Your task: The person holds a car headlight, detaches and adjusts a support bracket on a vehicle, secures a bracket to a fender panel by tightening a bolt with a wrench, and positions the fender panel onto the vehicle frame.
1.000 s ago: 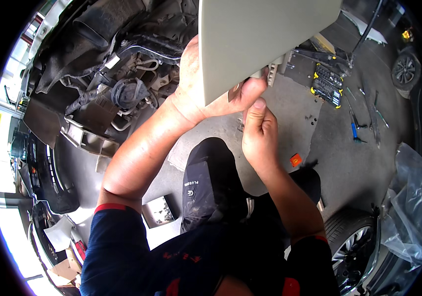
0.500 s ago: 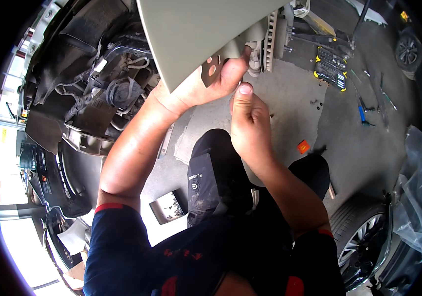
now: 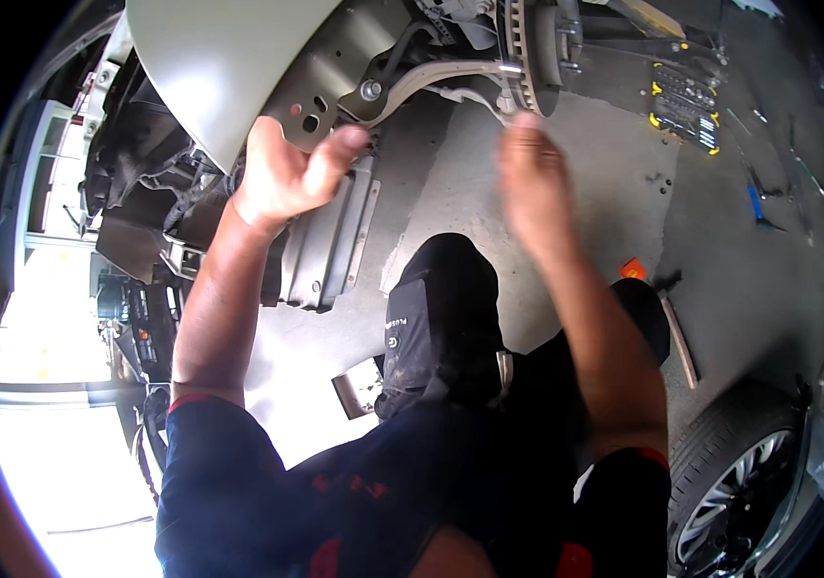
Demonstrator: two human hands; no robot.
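My left hand [image 3: 291, 178] is raised beside the lower edge of a pale grey-green fender panel [image 3: 214, 67] and a metal bracket with holes [image 3: 320, 106]. Its thumb stands well apart from the other fingers, which are partly out of sight; nothing shows in its grip. My right hand [image 3: 535, 183], smeared by motion, is below the brake disc [image 3: 520, 63], and whether its fingers hold anything is unclear. A curved suspension arm [image 3: 441, 72] runs from a bolt [image 3: 370, 90] by the bracket toward the disc.
A socket set [image 3: 686, 108] lies open on the floor at the far right, near a blue-handled tool [image 3: 757, 204]. An orange packet [image 3: 633, 269] is by my knee. A wheel [image 3: 734, 482] lies at the lower right. Left of my leg is a small box [image 3: 358, 388].
My left hand has come back from the joint by the disc, moving left. My right hand has moved right and slightly up. My view has shifted, showing more of the suspension arm.
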